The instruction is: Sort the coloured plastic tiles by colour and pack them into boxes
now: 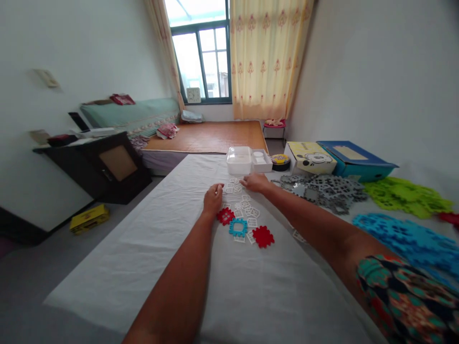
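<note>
Left hand (213, 199) half-curled just left of the scatter's far end, can't tell if it grips anything; just nearer on the cloth (154, 229) sit one red lattice tile (225, 216) and one blue frame (238, 234). White window pieces (245, 205), over ten but overlapping so no exact count, start between both hands, long axis far-to-near. Right hand (255, 182) looks closer, fingertips down at the far-end whites, grip unclear; then one solid red tile (263, 236) and one pile each of grey pieces (319, 191), lime pieces (405, 196) and blue pieces (409, 236), uncountable.
</note>
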Demonstrator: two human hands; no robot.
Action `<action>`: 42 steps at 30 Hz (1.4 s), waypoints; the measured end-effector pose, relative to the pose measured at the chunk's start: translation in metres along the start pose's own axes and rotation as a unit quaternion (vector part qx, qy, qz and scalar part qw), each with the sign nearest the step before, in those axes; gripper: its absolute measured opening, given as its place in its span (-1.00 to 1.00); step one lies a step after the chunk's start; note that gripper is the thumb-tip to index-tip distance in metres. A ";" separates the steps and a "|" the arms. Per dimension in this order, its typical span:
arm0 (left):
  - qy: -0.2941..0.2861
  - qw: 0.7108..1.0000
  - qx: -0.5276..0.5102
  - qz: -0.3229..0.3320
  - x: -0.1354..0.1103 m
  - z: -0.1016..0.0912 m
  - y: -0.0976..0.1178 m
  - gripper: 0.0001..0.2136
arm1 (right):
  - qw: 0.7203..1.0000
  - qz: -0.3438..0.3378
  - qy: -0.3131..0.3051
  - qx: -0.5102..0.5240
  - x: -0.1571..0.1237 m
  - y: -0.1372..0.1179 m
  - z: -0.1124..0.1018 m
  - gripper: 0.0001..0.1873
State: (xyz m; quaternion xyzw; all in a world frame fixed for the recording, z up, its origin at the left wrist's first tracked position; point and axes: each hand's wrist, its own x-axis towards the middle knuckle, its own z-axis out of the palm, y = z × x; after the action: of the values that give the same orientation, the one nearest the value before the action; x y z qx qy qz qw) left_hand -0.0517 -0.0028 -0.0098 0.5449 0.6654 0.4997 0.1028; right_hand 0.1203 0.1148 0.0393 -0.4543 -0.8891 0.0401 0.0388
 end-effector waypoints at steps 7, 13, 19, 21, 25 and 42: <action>0.020 1.000 0.016 -0.004 0.003 -0.001 -0.001 -0.65 | 0.988 -0.150 0.000 0.035 0.013 -0.035 0.011 -0.49; -0.105 0.991 0.038 0.072 -0.011 0.012 0.022 -0.66 | 0.954 -0.284 -0.040 0.085 -0.033 -0.017 0.027 -0.55; -0.229 0.960 -0.160 0.013 -0.026 0.022 0.039 -0.44 | 0.954 -0.232 -0.019 0.190 -0.112 0.033 -0.014 -0.59; -0.211 0.959 -0.188 -0.029 -0.026 0.020 0.038 -0.40 | 0.971 -0.165 0.028 0.171 -0.128 0.048 -0.023 -0.63; -0.154 0.973 -0.167 -0.044 -0.024 0.015 0.036 -0.37 | 0.991 -0.117 0.024 0.065 -0.147 0.052 -0.018 -0.66; -0.169 0.978 -0.120 -0.039 -0.022 0.015 0.031 -0.41 | 0.988 -0.082 0.113 0.067 -0.168 0.068 -0.038 -0.72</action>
State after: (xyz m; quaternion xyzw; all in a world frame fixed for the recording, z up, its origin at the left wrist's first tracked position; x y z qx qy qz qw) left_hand -0.0133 -0.0155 -0.0016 0.5788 0.5946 0.4721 0.2975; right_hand 0.2773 0.0197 0.0643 -0.3777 -0.9086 0.0448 0.1729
